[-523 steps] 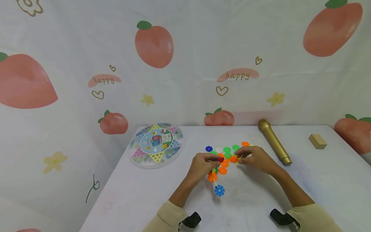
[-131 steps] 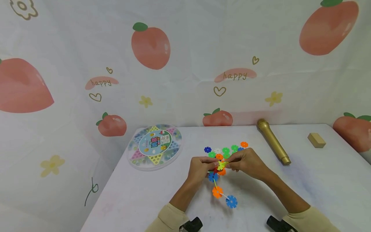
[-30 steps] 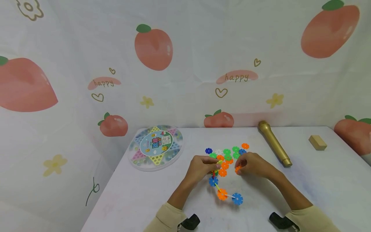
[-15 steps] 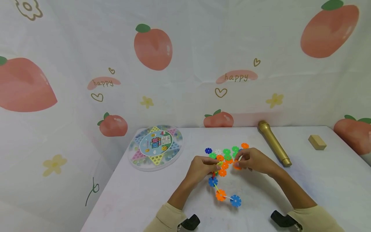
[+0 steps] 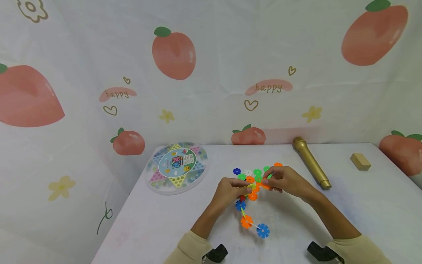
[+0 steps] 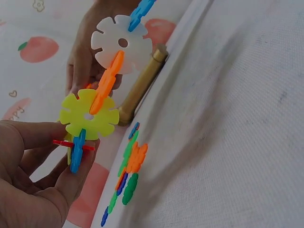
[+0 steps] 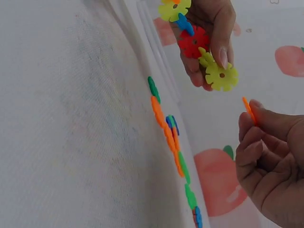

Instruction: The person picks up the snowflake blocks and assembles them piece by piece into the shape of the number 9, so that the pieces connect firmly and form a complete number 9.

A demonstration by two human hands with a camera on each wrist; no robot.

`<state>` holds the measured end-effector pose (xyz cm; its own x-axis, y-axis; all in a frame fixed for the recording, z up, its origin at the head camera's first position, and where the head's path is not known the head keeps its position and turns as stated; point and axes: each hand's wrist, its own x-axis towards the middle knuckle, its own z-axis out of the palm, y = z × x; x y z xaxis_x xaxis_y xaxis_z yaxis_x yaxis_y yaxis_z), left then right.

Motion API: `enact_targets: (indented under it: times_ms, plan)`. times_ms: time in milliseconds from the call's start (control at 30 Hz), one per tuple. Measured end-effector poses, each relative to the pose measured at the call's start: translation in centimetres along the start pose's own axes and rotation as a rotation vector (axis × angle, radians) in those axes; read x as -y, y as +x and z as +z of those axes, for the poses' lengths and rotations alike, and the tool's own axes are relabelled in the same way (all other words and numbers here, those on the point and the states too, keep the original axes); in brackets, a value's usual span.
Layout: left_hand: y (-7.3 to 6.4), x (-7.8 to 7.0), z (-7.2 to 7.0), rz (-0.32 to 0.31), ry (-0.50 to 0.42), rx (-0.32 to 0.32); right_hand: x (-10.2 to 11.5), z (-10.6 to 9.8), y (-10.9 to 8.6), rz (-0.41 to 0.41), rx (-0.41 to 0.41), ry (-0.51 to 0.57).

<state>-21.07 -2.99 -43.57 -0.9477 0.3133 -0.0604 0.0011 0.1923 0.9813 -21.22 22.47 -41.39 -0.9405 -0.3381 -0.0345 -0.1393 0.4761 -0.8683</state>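
My left hand (image 5: 229,192) pinches one end of a chain of interlocking notched plastic discs. In the right wrist view a yellow disc (image 7: 228,80) sits at that end under the thumb, joined to a red disc (image 7: 189,50). From there the chain hangs toward my body through blue, yellow, an orange disc (image 5: 246,222) and a thin white one to a blue disc (image 5: 263,231). My right hand (image 5: 290,181) pinches a loose orange disc (image 7: 249,111) edge-on between thumb and fingertips, a short gap from the chain's yellow end.
Several loose discs, among them a dark blue disc (image 5: 236,171) and an orange disc (image 5: 252,196), lie on the white table (image 5: 171,227) beyond and below my hands. A round game board (image 5: 178,168) lies back left, a gold microphone (image 5: 311,163) and wooden block (image 5: 361,161) right.
Over the last second my right hand has carried the orange disc up and left, closer to my left hand. The hanging chain has swung left. Yellow discs were joined at its upper end earlier.
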Motion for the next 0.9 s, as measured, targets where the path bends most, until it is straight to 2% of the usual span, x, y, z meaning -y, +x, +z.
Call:
enact_targets:
  times_ms: [133,433,900]
  plan:
    - [0.0,-0.06,0.04,0.003,-0.01,0.015,0.25,0.04,0.01,0.013,-0.005,0.017]
    - [-0.1,-0.05,0.07,0.005,0.022,0.004,0.61,0.49,0.05,-0.006,0.032,0.071]
    - [-0.19,-0.02,0.1,0.037,0.006,0.035,0.81,0.97,-0.03,-0.021,0.05,0.108]
